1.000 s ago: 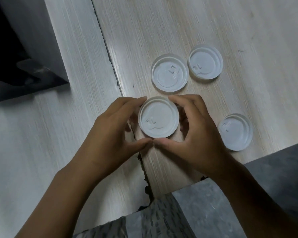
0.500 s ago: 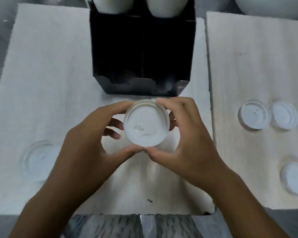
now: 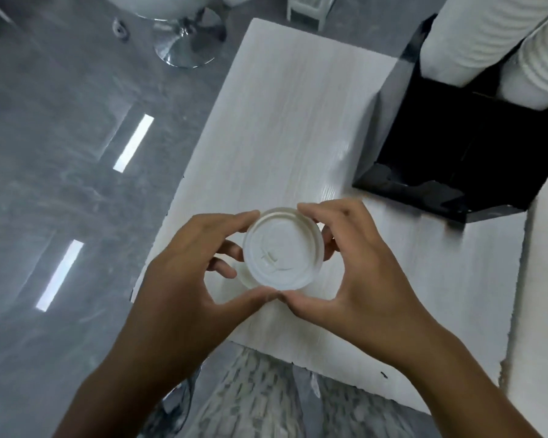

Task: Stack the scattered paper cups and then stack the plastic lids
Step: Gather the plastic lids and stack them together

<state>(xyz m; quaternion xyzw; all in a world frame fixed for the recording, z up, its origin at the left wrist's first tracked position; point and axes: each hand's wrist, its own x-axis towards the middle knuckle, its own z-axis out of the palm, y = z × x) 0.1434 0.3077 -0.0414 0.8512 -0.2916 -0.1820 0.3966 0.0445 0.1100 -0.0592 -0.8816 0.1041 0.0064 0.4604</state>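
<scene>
Head view: both hands pinch one plastic lid point(image 3: 283, 248) by its rim, left hand point(image 3: 184, 273) and right hand point(image 3: 358, 270) equally near, thumbs meeting below it. The lid faces up, over the counter point(image 3: 282, 121); another lid point(image 3: 242, 275) seems to lie directly beneath it.

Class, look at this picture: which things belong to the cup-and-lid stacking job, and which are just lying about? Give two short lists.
Belongs to the job:
- plastic lid, gripped at its rim by the left hand and right hand
- second lid on the table beneath it
- stacked paper cups

Just lying about:
- black holder
- white table
- chair base
</scene>
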